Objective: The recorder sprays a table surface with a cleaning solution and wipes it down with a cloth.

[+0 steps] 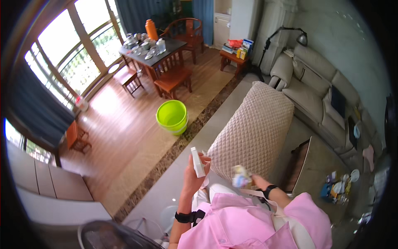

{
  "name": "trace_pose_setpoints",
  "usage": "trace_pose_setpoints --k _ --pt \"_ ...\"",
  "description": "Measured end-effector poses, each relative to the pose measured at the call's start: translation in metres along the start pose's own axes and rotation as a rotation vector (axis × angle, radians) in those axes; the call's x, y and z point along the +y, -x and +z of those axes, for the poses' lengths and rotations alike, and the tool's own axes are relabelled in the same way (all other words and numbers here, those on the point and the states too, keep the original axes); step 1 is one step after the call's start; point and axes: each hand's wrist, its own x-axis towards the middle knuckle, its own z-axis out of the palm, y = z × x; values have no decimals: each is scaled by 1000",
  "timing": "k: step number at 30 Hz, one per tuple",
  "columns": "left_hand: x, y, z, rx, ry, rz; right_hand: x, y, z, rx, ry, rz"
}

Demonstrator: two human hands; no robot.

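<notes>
My left hand point(190, 174) is in front of my body, its fingers around a slim white object point(198, 164), perhaps a small box. Lower right, my right hand point(256, 180) grips a multicoloured item point(240, 178), blurred and too unclear to name; it looks like a packet. Both wrists wear black straps. Just beyond my hands stretches a long piece of furniture under a quilted beige cover point(252, 127). A lime-green bucket point(172, 116) stands on the floor ahead of my left hand.
A low table point(311, 183) with assorted small items is to my right, before a grey sofa point(306, 93). Farther off are a wooden tea table point(174, 46), a bench point(174, 79) and a floor lamp point(264, 49). A fan point(115, 235) appears at lower left.
</notes>
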Motion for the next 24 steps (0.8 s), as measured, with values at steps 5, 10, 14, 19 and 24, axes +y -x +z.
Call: trace_pose_setpoints --k 5,10,14,19,24 --pt "-34 -104 -58 -9 -117 74 24 -2 -94 59 -643 -156" --pt "-89 -182 -73 -72 -94 -118 8 -38 -45 140 -587 -211" --pt "-125 -251 -100 -98 -93 -236 -75 -112 0 112 -415 -293" --pt "-195 -366 -98 -47 -74 -282 -210 -323 -18 145 -990 -13" --pt "-208 -500 -85 -32 -389 -144 -460 -413 38 -249 -729 -234"
